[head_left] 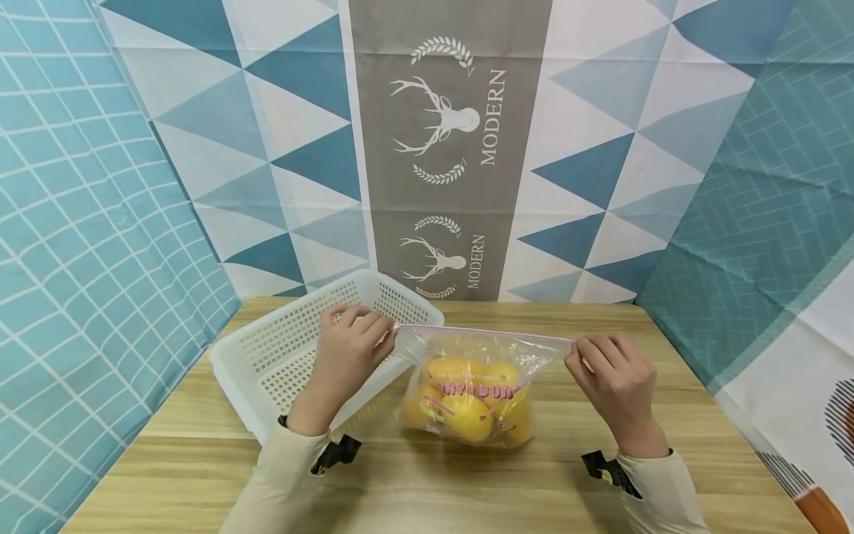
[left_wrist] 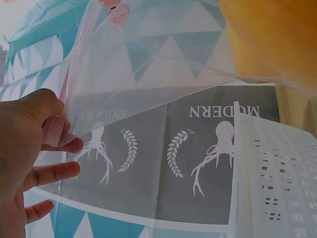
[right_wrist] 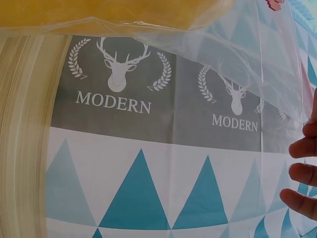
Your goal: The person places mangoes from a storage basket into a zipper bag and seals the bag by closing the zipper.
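Note:
A clear zip bag [head_left: 507, 348] with pink lettering is stretched flat along its pink top strip between both hands. Inside it lie several yellow-orange fruits [head_left: 467, 417], bunched toward the bottom. My left hand [head_left: 348, 356] pinches the bag's left top corner; in the left wrist view the thumb and index finger [left_wrist: 42, 105] grip the corner while the other fingers spread apart. At the right top corner, my right hand [head_left: 615, 378] pinches the strip, its fingertips [right_wrist: 302, 148] partly cut off in the right wrist view. The bag's underside is close over the table.
A white perforated plastic basket [head_left: 233, 356] stands on the wooden table [head_left: 667, 415] behind and left of the bag, partly covered by my left hand and forearm. Patterned cloth [head_left: 587, 148] hangs behind the table's back edge, with blue tiled cloth [head_left: 87, 222] at the left.

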Action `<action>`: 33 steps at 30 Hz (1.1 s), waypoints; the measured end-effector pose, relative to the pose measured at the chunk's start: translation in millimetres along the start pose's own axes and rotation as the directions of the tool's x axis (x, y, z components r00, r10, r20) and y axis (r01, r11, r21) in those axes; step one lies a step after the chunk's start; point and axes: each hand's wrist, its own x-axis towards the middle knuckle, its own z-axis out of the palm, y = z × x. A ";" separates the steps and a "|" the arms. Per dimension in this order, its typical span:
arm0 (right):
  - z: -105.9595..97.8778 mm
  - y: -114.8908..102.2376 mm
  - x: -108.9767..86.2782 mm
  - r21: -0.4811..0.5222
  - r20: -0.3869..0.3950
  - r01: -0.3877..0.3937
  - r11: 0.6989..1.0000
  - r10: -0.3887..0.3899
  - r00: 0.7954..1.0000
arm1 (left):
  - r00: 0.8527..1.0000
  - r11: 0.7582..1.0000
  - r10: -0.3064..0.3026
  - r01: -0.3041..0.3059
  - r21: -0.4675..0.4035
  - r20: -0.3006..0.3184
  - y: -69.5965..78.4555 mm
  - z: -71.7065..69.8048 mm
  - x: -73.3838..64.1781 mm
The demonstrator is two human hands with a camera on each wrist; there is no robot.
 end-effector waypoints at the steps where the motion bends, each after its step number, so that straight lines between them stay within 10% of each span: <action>1: 0.0 0.1 -0.2 -0.001 0.001 -0.001 1.000 0.001 1.000 | 1.000 1.000 -0.007 0.007 -0.003 -0.003 -0.4 -0.2 -1.0; 22: -1.4 0.1 2.1 0.004 0.003 0.006 1.000 -0.006 1.000 | 0.997 0.997 -0.063 0.061 -0.048 -0.036 -2.4 -0.2 -7.4; 33: 2.0 -1.6 -0.4 0.096 -0.020 -0.114 0.989 0.117 0.993 | 0.980 0.938 -0.196 0.179 -0.298 -0.030 2.9 10.7 -15.8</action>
